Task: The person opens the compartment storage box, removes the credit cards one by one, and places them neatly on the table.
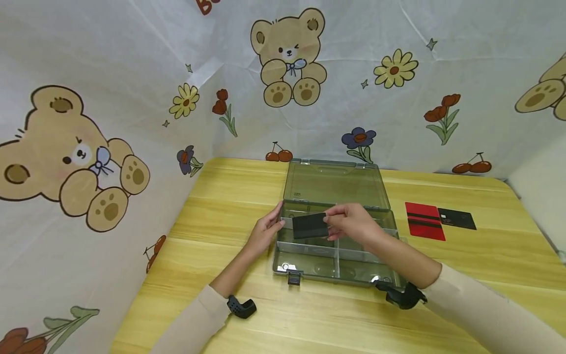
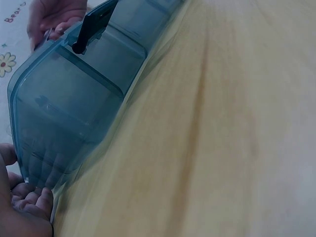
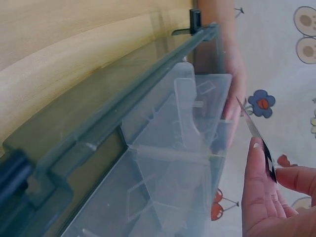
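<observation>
A black card is held above the compartments of a see-through dark plastic organizer box. My right hand pinches its right end between thumb and fingers. In the right wrist view the card shows nearly edge-on, apart from the box's dividers. At the box's left side, my left hand grips the wall, thumb by the rim. The left wrist view shows the left hand's curled fingers at the box's corner. The lid lies opened back, away from me.
On the table right of the box lie two red cards with black stripes, one nearer me than the other. A black card with a chip lies beside them. A latch sticks out at the box's front. Patterned cloth hangs behind the table.
</observation>
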`<state>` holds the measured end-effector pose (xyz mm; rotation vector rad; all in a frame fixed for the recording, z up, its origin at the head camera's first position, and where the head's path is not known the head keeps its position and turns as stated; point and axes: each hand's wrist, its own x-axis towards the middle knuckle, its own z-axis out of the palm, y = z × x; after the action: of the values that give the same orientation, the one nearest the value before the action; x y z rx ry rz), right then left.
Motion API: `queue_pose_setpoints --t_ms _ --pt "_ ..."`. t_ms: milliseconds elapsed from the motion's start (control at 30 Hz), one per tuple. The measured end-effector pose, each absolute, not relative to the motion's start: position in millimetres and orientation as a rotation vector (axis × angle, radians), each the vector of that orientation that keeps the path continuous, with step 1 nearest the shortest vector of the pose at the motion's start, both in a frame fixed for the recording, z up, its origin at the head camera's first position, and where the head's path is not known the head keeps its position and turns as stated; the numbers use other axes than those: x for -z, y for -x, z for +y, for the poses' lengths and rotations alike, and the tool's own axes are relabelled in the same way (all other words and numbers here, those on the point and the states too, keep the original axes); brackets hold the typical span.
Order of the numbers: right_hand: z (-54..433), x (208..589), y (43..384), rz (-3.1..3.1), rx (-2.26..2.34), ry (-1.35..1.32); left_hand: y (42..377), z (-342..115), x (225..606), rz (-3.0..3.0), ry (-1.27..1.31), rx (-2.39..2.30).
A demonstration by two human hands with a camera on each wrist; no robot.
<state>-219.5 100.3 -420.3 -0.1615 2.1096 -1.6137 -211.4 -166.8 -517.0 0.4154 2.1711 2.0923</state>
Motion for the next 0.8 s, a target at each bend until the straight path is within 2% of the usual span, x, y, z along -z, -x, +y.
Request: queue_pose_setpoints --t_ms 333,800 --pt "130 407 209 2.103 1.684 0.128 224 -170 547 2.203 -0.43 -2.109" --pt "162 403 191 2.078 1.738 0.122 221 -171 537 2.187 -0.408 -2.072"
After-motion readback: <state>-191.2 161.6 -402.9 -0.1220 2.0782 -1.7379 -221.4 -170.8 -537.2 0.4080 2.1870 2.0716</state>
